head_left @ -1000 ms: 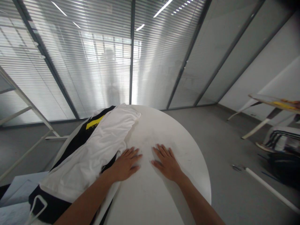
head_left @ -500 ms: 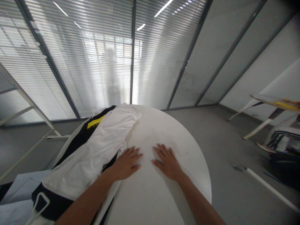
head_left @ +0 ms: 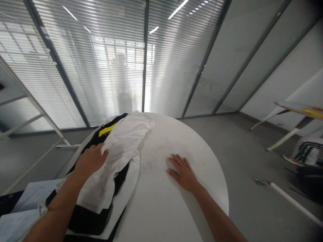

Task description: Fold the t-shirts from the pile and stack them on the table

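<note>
The white, black and yellow cloth garment [head_left: 126,137] lies stretched along the left side of the round white worktop [head_left: 161,205], from its near part up towards its far rim. The left grip [head_left: 91,161], a bare hand, is over the garment's outer side, below the yellow patch [head_left: 107,130], its fingers bent; whether they clasp cloth, I cannot tell. The right grip [head_left: 183,174], also a bare hand, is released, palm down with fingers spread on the worktop, well apart from the garment. Smooth surface shows between the garment's inner edge and the worktop's curved right rim, on both sides of the right grip. Grey floor [head_left: 237,161] runs beyond that rim; white sheets [head_left: 32,195] sit at the worktop's near left.
</note>
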A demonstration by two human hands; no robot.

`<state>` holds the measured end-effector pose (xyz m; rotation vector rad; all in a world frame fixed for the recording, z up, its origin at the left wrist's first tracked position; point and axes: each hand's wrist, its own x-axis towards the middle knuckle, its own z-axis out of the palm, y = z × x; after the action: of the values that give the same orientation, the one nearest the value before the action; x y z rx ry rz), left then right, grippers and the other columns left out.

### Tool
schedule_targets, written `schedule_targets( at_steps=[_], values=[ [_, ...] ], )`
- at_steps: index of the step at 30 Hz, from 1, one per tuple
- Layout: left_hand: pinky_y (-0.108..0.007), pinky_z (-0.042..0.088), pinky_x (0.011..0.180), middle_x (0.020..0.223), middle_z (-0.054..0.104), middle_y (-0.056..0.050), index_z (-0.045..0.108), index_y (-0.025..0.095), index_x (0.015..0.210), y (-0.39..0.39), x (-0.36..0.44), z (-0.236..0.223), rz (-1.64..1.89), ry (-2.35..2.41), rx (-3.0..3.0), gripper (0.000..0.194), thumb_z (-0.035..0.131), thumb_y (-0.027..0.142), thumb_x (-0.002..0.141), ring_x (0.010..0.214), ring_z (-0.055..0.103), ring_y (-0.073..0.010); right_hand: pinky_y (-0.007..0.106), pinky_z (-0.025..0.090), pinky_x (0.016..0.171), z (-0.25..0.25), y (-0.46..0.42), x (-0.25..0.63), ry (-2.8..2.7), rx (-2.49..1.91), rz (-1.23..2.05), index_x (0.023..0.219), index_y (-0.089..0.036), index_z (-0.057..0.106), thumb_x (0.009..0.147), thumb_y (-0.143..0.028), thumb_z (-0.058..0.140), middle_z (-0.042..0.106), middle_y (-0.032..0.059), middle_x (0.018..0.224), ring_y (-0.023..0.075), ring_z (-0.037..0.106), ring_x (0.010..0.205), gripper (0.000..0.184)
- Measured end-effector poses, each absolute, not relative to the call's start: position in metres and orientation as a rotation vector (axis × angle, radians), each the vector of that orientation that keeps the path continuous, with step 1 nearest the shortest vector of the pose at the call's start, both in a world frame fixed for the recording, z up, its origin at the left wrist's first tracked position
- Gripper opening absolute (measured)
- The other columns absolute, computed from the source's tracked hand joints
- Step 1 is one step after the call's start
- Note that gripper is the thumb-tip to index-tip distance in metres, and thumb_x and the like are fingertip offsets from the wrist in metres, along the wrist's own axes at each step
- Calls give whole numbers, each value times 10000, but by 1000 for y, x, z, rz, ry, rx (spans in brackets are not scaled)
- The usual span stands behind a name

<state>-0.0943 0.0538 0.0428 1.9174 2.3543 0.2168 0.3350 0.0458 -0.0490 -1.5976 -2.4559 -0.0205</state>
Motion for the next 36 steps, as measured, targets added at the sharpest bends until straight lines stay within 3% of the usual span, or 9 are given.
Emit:
schedule_targets(
  at_steps=[3,8,14,17,20,22,26,30,36],
  values=[
    [-539,454,880,1228,586,-263,504,101,1301,56,-128,29,-59,2439,1745,599,314,511,906,1157,562,-418,514,223,1158,-48,45,336,-2431,-1569,-1,1447,-289,447,977,-558,333,402,68,1531,257,314,1431,554],
    [-446,461,876,1149,646,-210,562,131,1193,53,-131,24,-40,2271,1793,478,337,431,897,1084,620,-356,527,237,1160,-45,44,335,-2411,-1571,54,1401,-254,497,973,-539,378,419,80,1519,263,325,1426,528],
    [-377,454,907,1166,675,-138,578,167,1230,49,-101,52,363,2056,1794,471,402,442,889,1049,644,-293,537,295,1119,-40,44,333,-2299,-1486,105,1290,-237,592,956,-392,463,548,103,1401,281,436,1344,390],
    [-337,484,827,1055,706,-95,585,170,1232,42,-76,66,599,1789,1663,514,466,507,863,976,658,-266,456,407,1031,-30,43,317,-2147,-1419,254,1195,-230,637,946,-299,443,644,102,1244,245,565,1180,323],
    [-304,489,750,979,707,-69,599,163,1242,33,-42,75,797,1603,1500,538,514,506,836,910,654,-235,374,479,893,-12,34,281,-1969,-1329,581,1121,-231,646,957,-335,440,692,73,1067,196,635,950,283],
    [-275,472,684,931,696,-53,590,168,1277,27,-19,79,879,1603,1414,565,546,489,815,834,639,-200,319,491,764,2,26,251,-1862,-1241,885,1128,-236,625,957,-411,465,693,42,942,170,631,822,292],
    [-235,340,497,604,546,47,466,176,1424,22,13,79,797,1459,1410,639,490,423,835,503,459,-116,252,410,617,26,15,198,-1787,-1019,1269,1120,-229,572,937,-503,501,622,-14,793,128,551,684,337],
    [-235,354,543,601,515,60,494,162,1379,24,24,66,868,1389,1537,592,485,310,806,535,445,-110,242,338,586,28,20,178,-1715,-1016,1272,979,-220,574,901,-455,555,520,-50,704,108,453,626,248],
    [-245,314,489,597,489,69,501,145,1303,17,19,42,812,1659,1461,560,534,353,784,495,428,-116,246,350,610,15,25,185,-1486,-993,1422,868,-215,573,817,-403,610,508,-44,710,121,456,654,199]
  ],
)
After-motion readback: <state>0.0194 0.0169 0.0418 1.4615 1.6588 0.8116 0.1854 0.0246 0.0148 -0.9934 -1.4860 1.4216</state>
